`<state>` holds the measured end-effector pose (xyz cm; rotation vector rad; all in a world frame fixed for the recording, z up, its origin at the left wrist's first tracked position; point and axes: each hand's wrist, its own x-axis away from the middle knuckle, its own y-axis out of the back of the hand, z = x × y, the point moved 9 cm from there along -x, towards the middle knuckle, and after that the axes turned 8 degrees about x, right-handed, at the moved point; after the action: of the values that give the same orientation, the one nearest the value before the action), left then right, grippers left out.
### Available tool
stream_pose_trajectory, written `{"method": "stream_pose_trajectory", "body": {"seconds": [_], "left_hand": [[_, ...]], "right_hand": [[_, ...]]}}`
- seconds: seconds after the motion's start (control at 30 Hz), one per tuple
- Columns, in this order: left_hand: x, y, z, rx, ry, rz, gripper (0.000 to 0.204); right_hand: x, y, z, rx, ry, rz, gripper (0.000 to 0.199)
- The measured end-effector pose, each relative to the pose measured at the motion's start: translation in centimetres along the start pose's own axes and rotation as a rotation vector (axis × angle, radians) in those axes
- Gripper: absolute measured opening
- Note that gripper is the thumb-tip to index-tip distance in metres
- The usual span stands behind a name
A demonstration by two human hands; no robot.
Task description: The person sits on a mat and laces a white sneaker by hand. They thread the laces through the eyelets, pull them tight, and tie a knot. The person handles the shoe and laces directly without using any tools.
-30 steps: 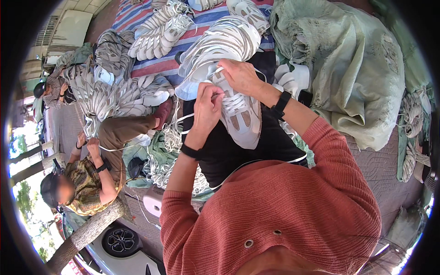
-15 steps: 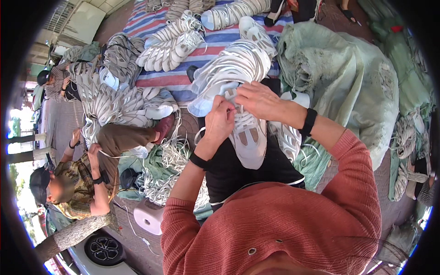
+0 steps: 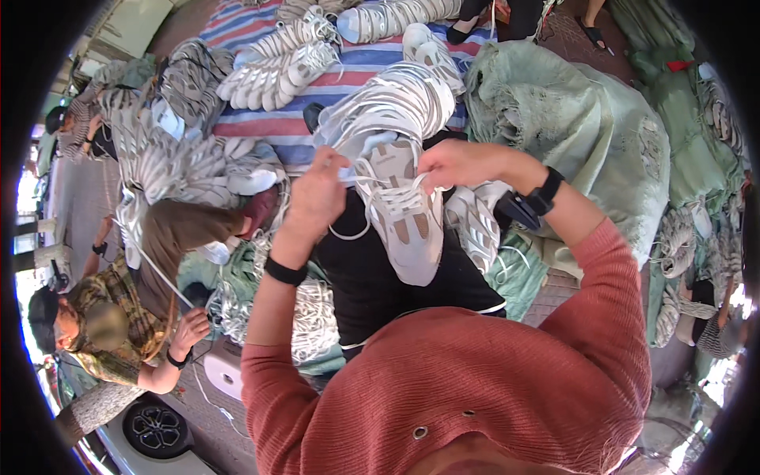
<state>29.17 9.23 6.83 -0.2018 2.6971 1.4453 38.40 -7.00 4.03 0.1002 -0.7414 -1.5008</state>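
One pale shoe, over a dark lap.
Left hand, right hand: each pinching lace, grip partly hidden; tongue print unreadable from here.

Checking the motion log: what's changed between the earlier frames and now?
Relative to the shoe, the left hand moved left and the right hand right; they were close together over it, now either side, each pinching lace. One co-worker's hand has drawn away from their other. The shoe stays on the lap.
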Motion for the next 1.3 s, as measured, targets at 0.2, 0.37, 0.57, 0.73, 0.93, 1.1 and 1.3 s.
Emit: {"method": "stream_pose_trajectory", "body": {"seconds": [0.2, 0.37, 0.57, 0.73, 0.93, 1.1, 1.3], "left_hand": [[0.4, -0.2, 1.5, 0.291, 0.009, -0.131, 0.014], [0.8, -1.1, -1.0, 0.341, -0.154, -0.144, 0.021], [0.3, -2.7, 0.0, 0.503, -0.127, -0.141, 0.02], [0.1, -2.2, 0.2, 0.472, -0.079, -0.144, 0.014], [0.1, -1.0, 0.4, 0.535, -0.034, -0.22, 0.014], [-0.5, -0.9, 0.0, 0.653, -0.021, -0.2, 0.013], [-0.3, -1.3, -2.2, 0.377, -0.238, -0.144, 0.027]], "right_hand": [[9.5, 3.8, -4.8, -1.443, 0.4, -0.706, 0.036], [25.1, 9.2, -14.0, -1.514, 0.933, -1.148, 0.037], [22.8, 8.4, -16.7, -1.066, 0.532, -1.337, 0.017], [2.4, 1.1, 3.2, 0.456, 0.219, -0.817, 0.034], [-1.9, -1.6, 4.1, 0.976, 0.148, -0.536, 0.021], [-2.3, -2.2, 3.3, 1.004, 0.078, -0.373, 0.019], [8.0, 5.7, -1.4, 0.951, -0.327, -0.784, 0.016]]}}
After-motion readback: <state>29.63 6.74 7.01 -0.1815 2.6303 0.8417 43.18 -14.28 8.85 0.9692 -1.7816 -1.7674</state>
